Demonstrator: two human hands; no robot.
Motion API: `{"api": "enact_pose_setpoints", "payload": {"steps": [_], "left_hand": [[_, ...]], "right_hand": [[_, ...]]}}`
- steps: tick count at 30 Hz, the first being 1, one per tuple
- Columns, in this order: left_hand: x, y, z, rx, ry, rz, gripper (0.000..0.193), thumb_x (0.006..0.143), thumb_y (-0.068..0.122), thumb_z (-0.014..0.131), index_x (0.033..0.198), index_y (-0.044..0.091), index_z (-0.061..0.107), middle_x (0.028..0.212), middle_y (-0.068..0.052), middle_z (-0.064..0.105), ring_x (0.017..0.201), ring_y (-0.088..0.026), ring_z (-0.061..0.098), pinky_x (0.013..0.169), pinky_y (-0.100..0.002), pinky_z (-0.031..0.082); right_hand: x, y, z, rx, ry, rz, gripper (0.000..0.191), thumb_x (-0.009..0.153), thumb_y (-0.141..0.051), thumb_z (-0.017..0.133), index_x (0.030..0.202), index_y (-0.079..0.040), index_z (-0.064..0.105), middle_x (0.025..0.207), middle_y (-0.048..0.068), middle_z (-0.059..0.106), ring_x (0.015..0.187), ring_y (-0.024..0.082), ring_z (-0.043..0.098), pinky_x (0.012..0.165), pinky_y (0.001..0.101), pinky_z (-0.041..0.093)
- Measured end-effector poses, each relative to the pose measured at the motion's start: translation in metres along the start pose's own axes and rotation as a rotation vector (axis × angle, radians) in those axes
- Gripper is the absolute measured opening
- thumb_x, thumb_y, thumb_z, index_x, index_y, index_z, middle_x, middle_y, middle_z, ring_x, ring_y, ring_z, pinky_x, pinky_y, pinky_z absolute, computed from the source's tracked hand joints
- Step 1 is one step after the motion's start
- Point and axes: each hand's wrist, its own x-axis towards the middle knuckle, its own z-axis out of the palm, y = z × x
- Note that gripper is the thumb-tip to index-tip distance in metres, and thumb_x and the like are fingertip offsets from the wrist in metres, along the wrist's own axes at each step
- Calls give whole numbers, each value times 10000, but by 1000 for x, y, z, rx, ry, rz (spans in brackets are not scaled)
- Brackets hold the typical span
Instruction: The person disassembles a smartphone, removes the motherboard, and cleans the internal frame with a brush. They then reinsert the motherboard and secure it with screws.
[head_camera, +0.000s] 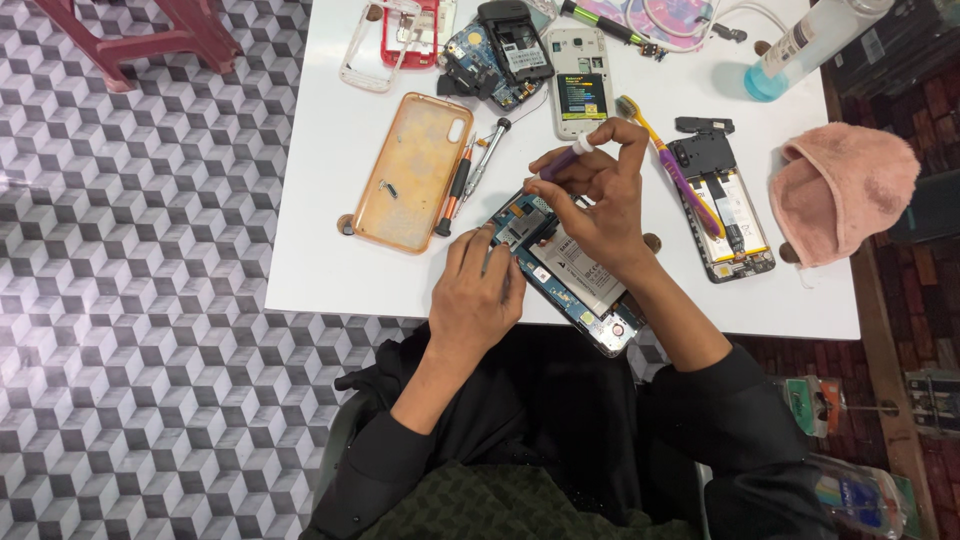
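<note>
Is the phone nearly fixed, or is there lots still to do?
Done: the blue-framed opened phone already has its back cover off, so its battery and boards show. In hand: the left hand steadies it on the white table, while the right hand works a purple-handled screwdriver at its upper end. Left: it looks far from finished, since the phone lies open and the orange-tinted clear case lies apart.
</note>
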Motion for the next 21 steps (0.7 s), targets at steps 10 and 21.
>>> {"api": "enact_pose_setpoints", "payload": {"steps": [10,21], "left_hand": [[1,0,-2,6,-13,-2,114,894,80,702,956,-10,670,1169,-215,675,1093,-340,656,863,-380,586],[0,0,0,20,-10,0,110,896,86,701,948,-3,663,1171,-205,673,1098,-328,654,853,-369,590]], "right_hand": [[-1,2,1,-12,7,-3,588,1012,86,723,1243,-88,211,1154,234,706,1049,269,770,942,351,672],[8,-11,3,-65,-141,-108,525,1017,99,668,1276,-78,248,1215,232,683,1135,291,734,1020,391,644]]}}
